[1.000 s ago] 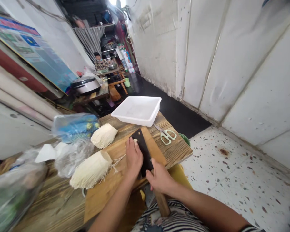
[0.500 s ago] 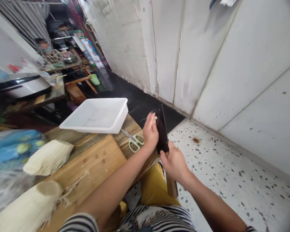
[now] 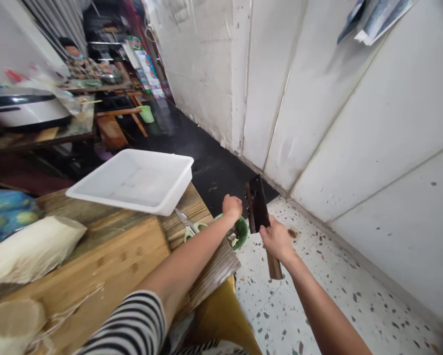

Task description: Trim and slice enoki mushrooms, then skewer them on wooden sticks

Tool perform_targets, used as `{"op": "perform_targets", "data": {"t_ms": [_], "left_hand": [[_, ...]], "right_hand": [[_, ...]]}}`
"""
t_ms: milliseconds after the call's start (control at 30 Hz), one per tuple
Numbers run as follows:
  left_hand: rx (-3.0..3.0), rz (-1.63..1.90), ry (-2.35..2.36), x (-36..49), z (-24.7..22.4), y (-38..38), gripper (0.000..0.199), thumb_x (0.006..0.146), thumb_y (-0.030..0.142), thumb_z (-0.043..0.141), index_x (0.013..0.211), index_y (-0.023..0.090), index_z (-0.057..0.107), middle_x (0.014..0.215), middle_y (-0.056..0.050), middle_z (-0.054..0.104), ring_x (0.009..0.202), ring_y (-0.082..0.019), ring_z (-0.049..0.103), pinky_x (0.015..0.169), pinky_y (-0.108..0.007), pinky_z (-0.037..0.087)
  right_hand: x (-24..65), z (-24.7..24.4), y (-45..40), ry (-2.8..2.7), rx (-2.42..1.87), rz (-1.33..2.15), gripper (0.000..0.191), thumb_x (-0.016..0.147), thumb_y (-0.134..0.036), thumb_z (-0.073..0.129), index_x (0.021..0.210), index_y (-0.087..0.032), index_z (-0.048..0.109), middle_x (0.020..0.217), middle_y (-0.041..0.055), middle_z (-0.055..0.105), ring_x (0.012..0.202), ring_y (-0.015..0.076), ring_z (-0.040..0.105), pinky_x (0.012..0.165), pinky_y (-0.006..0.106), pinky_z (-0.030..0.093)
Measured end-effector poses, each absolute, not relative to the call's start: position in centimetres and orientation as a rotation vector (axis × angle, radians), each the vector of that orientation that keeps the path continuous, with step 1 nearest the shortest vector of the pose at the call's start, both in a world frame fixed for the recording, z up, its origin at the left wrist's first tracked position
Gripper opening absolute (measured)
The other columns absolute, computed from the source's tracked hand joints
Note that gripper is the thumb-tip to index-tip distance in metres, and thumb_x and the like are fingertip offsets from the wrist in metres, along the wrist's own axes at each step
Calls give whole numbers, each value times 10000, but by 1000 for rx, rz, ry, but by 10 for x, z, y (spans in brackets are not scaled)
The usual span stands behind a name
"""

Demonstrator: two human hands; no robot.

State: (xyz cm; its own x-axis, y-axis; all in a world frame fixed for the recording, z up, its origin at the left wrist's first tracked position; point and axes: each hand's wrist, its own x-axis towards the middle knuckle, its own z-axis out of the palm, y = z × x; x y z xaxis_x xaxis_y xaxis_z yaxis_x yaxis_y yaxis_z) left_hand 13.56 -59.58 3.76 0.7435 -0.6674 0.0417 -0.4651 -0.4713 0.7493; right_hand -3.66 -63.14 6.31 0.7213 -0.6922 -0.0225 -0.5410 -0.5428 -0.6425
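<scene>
One cleaver stands blade-up in your right hand, the grip clamped on its wooden handle, just past the edge of the table. Your left hand is curled together, nothing visible in it, just above a green bowl. Scissors lie beside a white tray, and enoki mushrooms sit at a cutting board.

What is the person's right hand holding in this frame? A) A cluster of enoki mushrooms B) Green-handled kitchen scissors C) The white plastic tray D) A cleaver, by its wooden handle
D. The right hand is closed around the wooden handle of the dark-bladed cleaver, with the blade rising above the fist.
</scene>
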Motion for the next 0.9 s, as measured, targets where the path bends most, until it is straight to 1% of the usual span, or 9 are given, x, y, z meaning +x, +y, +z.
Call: {"op": "perform_targets", "data": {"t_ms": [100,167,267,300,400,467,533,700,900], "left_hand": [[2124,-224,-820,132,61,-542,167,885,206,565,800,168,703,1315,-132,607,1296,-234,502,1104,-373,379],[2052,-99,-865,123,74,-486,192,877,300,585,754,188,681,1345,-104,595,1258,-230,537,1096,-385,394],[2101,105,-884,110,87,-385,262,864,460,582,858,220,685,1375,-95,574,1278,-258,520,1097,-437,393],[2200,154,-878,108,90,-349,335,823,510,620,998,231,681,1408,-97,544,1316,-272,481,1120,-448,365],[2556,320,-774,118,96,-245,904,625,620,745,1384,210,475,1521,-141,399,1401,-339,355,1172,-491,255],[2774,296,-678,135,96,-187,1165,488,630,797,1470,181,360,1514,-191,391,1399,-389,338,1172,-523,208],[2919,101,-639,154,94,-147,1255,432,620,805,1496,169,317,1498,-219,404,1387,-404,353,1143,-516,247],[2920,-254,-717,180,89,-112,1242,418,613,782,1488,168,336,1476,-217,441,1332,-391,445,1092,-448,332],[2710,-236,-723,191,86,-105,808,488,491,744,1212,169,590,1202,-139,666,1098,-331,620,951,-367,458]], "right_hand": [[-58,75,-619,819,-2032,-425,147,842,-343,501,886,-203,494,498,-30,568,415,166,562,486,266,427],[-70,79,-608,744,-1861,-428,239,832,-439,553,797,-218,468,471,-17,570,405,165,552,455,262,424],[-79,77,-584,655,-1667,-380,307,849,-486,590,746,-224,465,452,-11,559,389,146,518,418,244,396],[-80,76,-574,619,-1631,-349,315,853,-490,597,745,-223,468,448,-13,552,383,139,506,411,239,387],[-72,72,-535,515,-1556,-221,326,846,-500,618,780,-218,469,466,-28,548,363,119,485,393,225,374],[-60,70,-506,444,-1515,-125,335,830,-504,632,826,-217,460,509,-43,559,347,108,482,376,218,376],[-46,64,-479,357,-1491,-30,357,805,-509,643,858,-217,445,547,-54,566,338,105,489,362,216,388],[-19,39,-429,285,-1495,111,391,740,-513,640,815,-222,391,552,-69,552,323,100,492,322,209,404],[-15,17,-416,322,-1524,87,355,740,-475,617,802,-221,378,541,-77,549,314,88,479,305,194,397]]}}
